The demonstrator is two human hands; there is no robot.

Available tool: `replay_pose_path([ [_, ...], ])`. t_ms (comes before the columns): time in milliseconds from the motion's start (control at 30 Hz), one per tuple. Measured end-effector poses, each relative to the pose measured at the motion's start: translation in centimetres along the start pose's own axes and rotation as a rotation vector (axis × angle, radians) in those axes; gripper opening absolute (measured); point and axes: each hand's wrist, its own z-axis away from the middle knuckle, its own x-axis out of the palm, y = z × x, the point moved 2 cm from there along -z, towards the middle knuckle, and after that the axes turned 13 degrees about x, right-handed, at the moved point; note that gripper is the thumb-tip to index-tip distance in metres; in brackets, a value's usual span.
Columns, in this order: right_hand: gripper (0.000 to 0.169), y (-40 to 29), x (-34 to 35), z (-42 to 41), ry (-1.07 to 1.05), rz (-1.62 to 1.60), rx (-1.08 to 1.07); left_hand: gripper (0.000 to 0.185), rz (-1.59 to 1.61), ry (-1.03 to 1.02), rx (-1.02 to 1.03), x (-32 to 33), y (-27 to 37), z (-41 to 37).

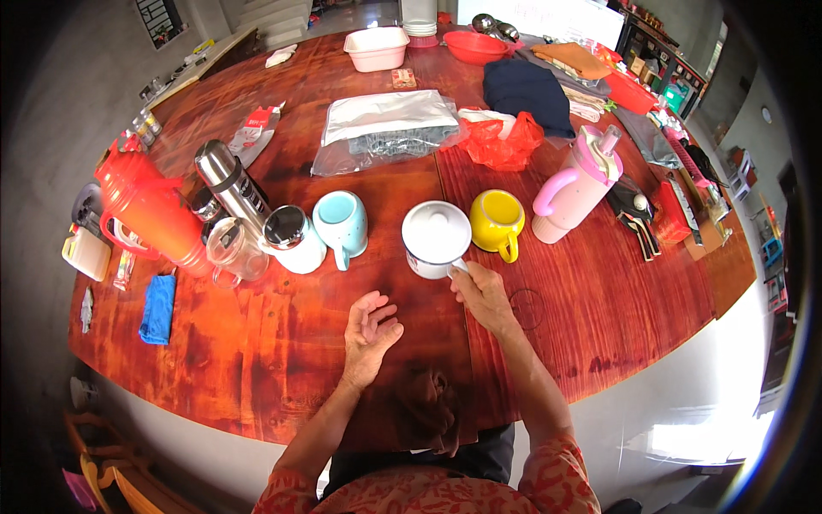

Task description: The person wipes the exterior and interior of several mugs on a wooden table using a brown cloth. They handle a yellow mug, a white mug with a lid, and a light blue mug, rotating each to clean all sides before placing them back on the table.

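Observation:
My right hand [483,297] grips the handle of a white lidded enamel mug [436,232], which stands between an upside-down light-blue mug [341,225] and an upside-down yellow mug [498,220]. Nothing is in my left hand [369,334], raised over the wooden table with its fingers apart and curled. Left of the blue mug are a white mug with a dark, shiny top [292,241], a clear glass jug [236,254], a steel thermos [228,180] and a red vacuum jug [151,212]. A pink tumbler with a handle [573,189] stands to the right.
Beyond the mugs lie a plastic-wrapped package [388,125], a red plastic bag [504,140] and dark blue folded cloth [526,93]. A blue cloth [157,308] is at the left. Brown cloth [431,405] lies at the near table edge. Basins [377,50] stand at the far side.

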Motion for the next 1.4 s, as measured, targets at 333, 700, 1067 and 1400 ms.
replay_pose_path([
  [333,0.030,0.8,3.0,-5.7,0.204,-0.075,0.032,0.058,-0.157,0.236,0.120,-1.0,0.4,-1.6],
  [700,0.032,2.7,3.6,-7.6,0.254,0.014,-0.081,0.056,-0.361,0.279,0.192,-1.5,0.6,-5.5],
  [1067,0.039,-3.2,1.7,2.4,0.218,0.210,-0.207,0.028,-0.342,0.343,0.061,-2.4,-0.3,-9.7],
  [1400,0.069,-4.3,4.3,17.7,-0.087,0.825,-0.282,0.039,-0.073,0.276,0.094,-0.7,2.4,-5.1],
])
